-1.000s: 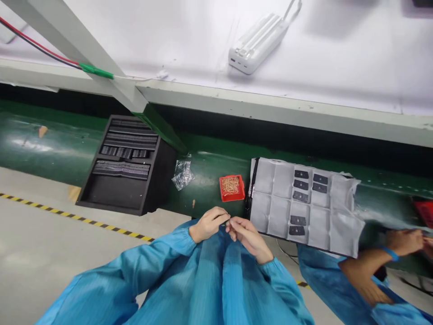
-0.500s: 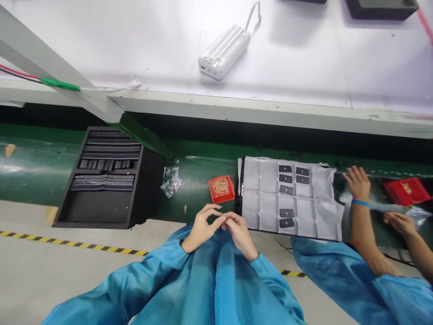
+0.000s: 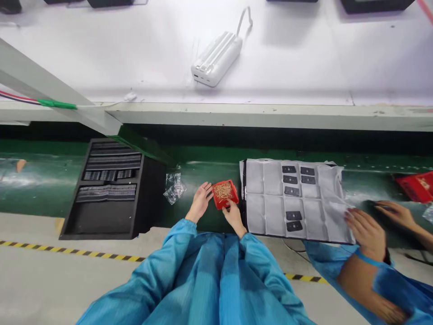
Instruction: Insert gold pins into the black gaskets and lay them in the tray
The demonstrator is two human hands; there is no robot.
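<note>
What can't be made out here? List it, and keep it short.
All in the head view:
The thin gold-coloured pieces: too small to identify.
The near edge of the red tray: hidden by the right hand.
The co-worker's hand: motion-blurred.
The red object: cut off by the right edge, print unreadable.
The black items: cut off by the top edge.

Head-worn view from above, facing forward and down, close over the left hand [image 3: 200, 202] and right hand [image 3: 233, 219]
</note>
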